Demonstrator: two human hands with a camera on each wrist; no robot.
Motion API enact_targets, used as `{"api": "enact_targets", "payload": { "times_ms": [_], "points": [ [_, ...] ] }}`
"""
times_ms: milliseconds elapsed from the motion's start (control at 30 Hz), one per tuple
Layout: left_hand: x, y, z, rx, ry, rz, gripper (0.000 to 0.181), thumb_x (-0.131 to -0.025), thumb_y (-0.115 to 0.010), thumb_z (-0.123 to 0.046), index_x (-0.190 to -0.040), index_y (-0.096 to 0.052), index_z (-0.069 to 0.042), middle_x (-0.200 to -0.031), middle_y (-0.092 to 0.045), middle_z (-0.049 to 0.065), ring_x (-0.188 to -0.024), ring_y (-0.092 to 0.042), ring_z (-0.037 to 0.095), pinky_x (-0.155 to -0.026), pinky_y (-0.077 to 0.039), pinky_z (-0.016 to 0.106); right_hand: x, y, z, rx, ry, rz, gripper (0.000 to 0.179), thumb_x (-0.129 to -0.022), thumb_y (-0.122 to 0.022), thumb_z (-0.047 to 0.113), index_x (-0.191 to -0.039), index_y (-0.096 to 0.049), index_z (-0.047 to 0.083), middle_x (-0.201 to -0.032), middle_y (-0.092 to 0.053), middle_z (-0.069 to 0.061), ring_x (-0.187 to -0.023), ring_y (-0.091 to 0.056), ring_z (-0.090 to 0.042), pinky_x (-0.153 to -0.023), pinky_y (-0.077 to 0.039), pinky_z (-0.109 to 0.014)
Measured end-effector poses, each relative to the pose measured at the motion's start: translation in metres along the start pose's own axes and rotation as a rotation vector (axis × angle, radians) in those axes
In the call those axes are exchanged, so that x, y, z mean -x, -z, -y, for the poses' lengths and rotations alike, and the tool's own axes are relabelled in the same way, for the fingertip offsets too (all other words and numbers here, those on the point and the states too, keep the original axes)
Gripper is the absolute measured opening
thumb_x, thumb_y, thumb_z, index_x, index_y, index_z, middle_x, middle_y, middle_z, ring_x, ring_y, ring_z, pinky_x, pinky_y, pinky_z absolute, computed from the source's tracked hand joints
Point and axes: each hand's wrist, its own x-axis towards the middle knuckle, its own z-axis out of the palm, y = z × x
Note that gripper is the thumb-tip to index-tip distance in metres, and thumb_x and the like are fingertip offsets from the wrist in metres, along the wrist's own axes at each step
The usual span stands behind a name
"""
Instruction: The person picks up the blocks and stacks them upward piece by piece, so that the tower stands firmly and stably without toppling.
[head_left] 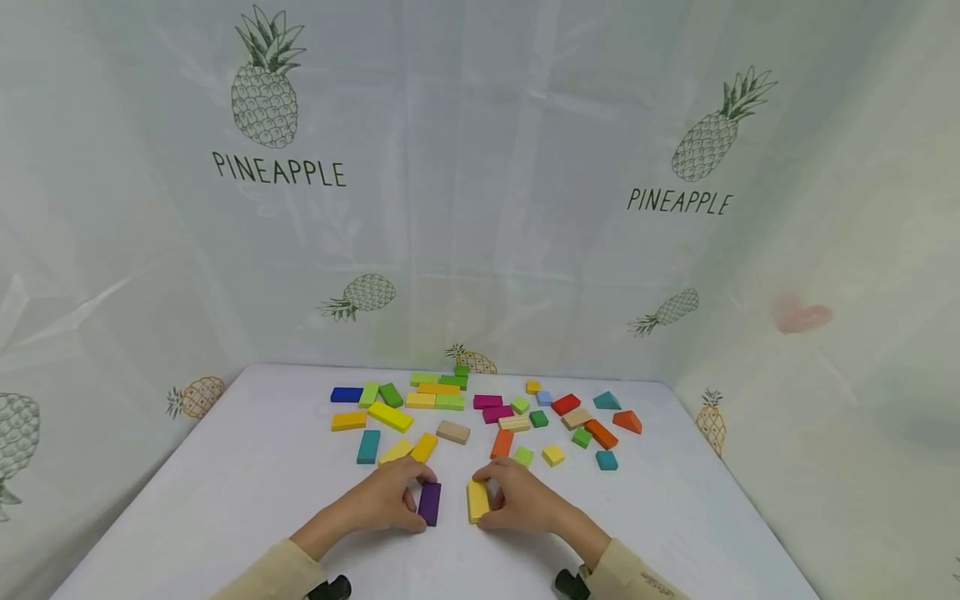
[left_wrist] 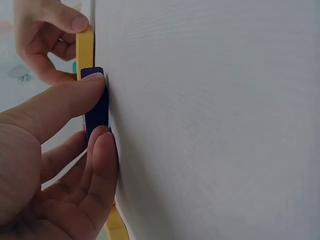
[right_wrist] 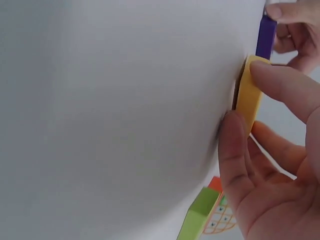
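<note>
Near the front of the white table, my left hand (head_left: 392, 497) pinches a purple rectangular block (head_left: 430, 504) by its two short ends, thumb at the near end. Across a small gap, my right hand (head_left: 517, 497) grips a yellow rectangular block (head_left: 477, 502) in the same way. Both blocks stand roughly side by side, lengthwise away from me. In the left wrist view, thumb and fingertips hold the purple block (left_wrist: 96, 107) at or just over the tabletop. The right wrist view shows the yellow block (right_wrist: 249, 95) between thumb and fingers.
Beyond the hands lie several loose coloured blocks, among them a teal block (head_left: 368, 447), a tan block (head_left: 453, 432), an orange block (head_left: 502, 443) and a teal triangle (head_left: 607, 401). A white curtain (head_left: 480, 208) with pineapple prints hangs behind the table (head_left: 225, 500).
</note>
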Motion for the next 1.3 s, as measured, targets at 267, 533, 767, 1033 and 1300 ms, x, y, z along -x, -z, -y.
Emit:
{"api": "enact_targets", "payload": {
  "times_ms": [267,533,767,1033,1300],
  "points": [
    [-0.001,-0.004,0.001,-0.003,0.025,-0.018,0.056,-0.081,-0.094,-0.021,-0.128,-0.067,-0.01,-0.115,-0.062,0.003,-0.075,-0.058,0.014,-0.065,-0.052,0.023,-0.012,-0.013,0.013,-0.016,-0.001,-0.032,0.054,-0.085,-0.092,0.025,-0.131,-0.069,0.009,-0.112,-0.06,0.004,-0.076,-0.054,-0.002,-0.071,-0.052,-0.018],
    [-0.004,-0.006,-0.001,-0.036,0.02,-0.031,0.055,-0.079,-0.095,-0.023,-0.126,-0.068,-0.012,-0.112,-0.061,0.0,-0.074,-0.057,0.012,-0.064,-0.052,0.023,-0.017,-0.019,0.019,-0.04,-0.002,-0.045,0.054,-0.084,-0.092,0.025,-0.13,-0.068,0.009,-0.115,-0.063,0.001,-0.075,-0.054,-0.003,-0.07,-0.051,-0.018],
    [-0.005,-0.007,-0.001,-0.057,0.037,-0.036,0.057,-0.079,-0.095,-0.033,-0.126,-0.069,-0.014,-0.112,-0.062,0.0,-0.075,-0.057,0.013,-0.066,-0.051,0.023,-0.02,-0.021,0.022,-0.065,-0.004,-0.048,0.055,-0.084,-0.093,0.025,-0.13,-0.068,0.008,-0.117,-0.064,0.0,-0.076,-0.055,-0.004,-0.07,-0.052,-0.018],
    [-0.005,-0.008,0.0,-0.086,0.028,-0.049,0.055,-0.08,-0.095,-0.037,-0.124,-0.07,-0.016,-0.109,-0.062,-0.002,-0.077,-0.056,0.013,-0.067,-0.05,0.024,-0.023,-0.025,0.024,-0.08,-0.02,-0.045,0.055,-0.083,-0.093,0.024,-0.129,-0.068,0.009,-0.115,-0.063,0.001,-0.077,-0.055,-0.005,-0.07,-0.052,-0.019],
    [-0.007,-0.011,0.002,-0.145,0.009,-0.072,0.055,-0.078,-0.094,-0.041,-0.123,-0.071,-0.021,-0.107,-0.062,-0.003,-0.081,-0.054,0.012,-0.07,-0.05,0.025,-0.024,-0.026,0.027,-0.088,-0.025,-0.051,0.055,-0.082,-0.094,0.024,-0.129,-0.069,0.01,-0.116,-0.063,0.002,-0.077,-0.055,-0.005,-0.07,-0.052,-0.019]
  ]
}}
